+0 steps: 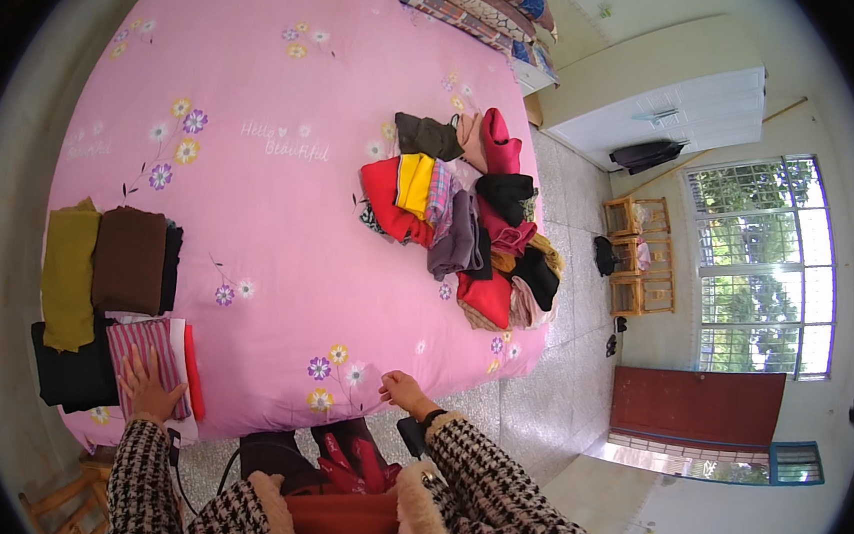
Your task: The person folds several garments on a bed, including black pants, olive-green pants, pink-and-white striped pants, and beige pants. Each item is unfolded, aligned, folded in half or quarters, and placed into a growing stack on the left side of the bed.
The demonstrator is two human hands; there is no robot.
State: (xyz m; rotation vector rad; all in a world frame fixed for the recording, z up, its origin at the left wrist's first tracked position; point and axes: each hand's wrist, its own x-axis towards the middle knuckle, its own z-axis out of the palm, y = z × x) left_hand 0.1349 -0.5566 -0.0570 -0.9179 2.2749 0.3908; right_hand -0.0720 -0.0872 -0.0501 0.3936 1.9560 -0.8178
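My left hand (149, 386) lies flat with spread fingers on a folded red-and-white striped garment (130, 338) at the near left of the bed. Under and beside that garment show white cloth and a folded red garment (194, 373). Around it sit a black folded garment (68, 367), an olive-yellow one (69, 274) and a brown one (130, 260). My right hand (403, 392) hovers by the bed's near edge, fingers loosely bent and a little apart, holding nothing that I can see.
A pink flowered sheet (281, 205) covers the bed. Right of centre lies a loose heap of clothes, with a red garment (384, 198) and a purple-grey one (457, 237). Folded quilts (477, 10) are stacked at the far end. Wooden chairs (646, 254) stand under the window.
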